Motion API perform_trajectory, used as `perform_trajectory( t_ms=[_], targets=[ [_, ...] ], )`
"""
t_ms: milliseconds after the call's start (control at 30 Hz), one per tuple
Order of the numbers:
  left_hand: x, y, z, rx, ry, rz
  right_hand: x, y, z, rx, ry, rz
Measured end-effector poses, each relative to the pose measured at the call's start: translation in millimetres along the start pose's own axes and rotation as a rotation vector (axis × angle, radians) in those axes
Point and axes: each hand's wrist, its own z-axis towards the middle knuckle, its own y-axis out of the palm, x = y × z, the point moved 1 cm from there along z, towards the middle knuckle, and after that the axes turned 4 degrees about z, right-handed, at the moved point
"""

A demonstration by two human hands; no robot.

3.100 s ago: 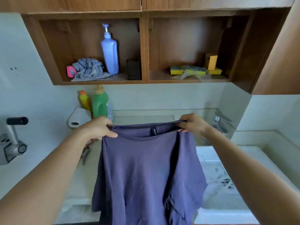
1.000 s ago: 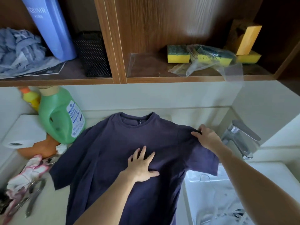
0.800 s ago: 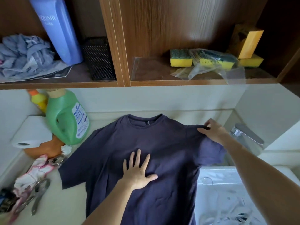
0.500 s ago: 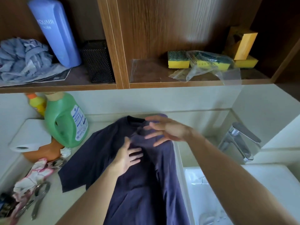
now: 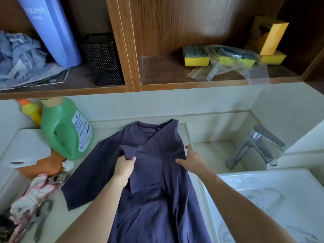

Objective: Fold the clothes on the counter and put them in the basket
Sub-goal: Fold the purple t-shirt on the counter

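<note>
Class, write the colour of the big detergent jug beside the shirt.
The big plastic detergent jug is green, white-labelled; the head view shows it best.

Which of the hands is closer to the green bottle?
Left. The left hand grips the shirt mid-chest, right of the bottle; the right hand rests farther right, on its edge.

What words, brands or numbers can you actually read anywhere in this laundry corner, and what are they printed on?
"AQUAIR" (first letter unsure): on the tall blue bottle on the shelf; the small line under it is blurred.
White label on the green jug: print too small to read.
Printed sheet under the grey cloth: unreadable.
Neck tag of the T-shirt: too small to read.
</note>
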Motion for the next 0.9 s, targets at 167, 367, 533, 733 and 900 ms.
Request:
perform_trajectory(
  t_ms=[167, 367, 533, 733, 900],
  targets=[
    [-10.7, -15.0, 13.6, -0.013, -0.010, 0.284, 8.7, 5.6, -2.8, 0.027, -0.020, 0.006],
    [-2.0, -18.0, -23.4, -0.104, 0.039, 0.190, 6.1, 15.2, -16.9, 0.003, -0.059, 0.007],
    [-14.6, -19.4, -67.1, -0.115, 0.050, 0.178, 4.7, 21.5, -32.2, -0.020, -0.128, -0.030],
    [-39.9, -13.7, -108.1, -0.160, 0.131, 0.225, 23.7, 22.9, -40.9, 0.088, -0.139, 0.164],
    [-55.0, 4.6, -145.8, -0.049, 0.306, 0.336, 32.2, 29.4, -73.6, 0.034, -0.191, 0.222]
  ],
)
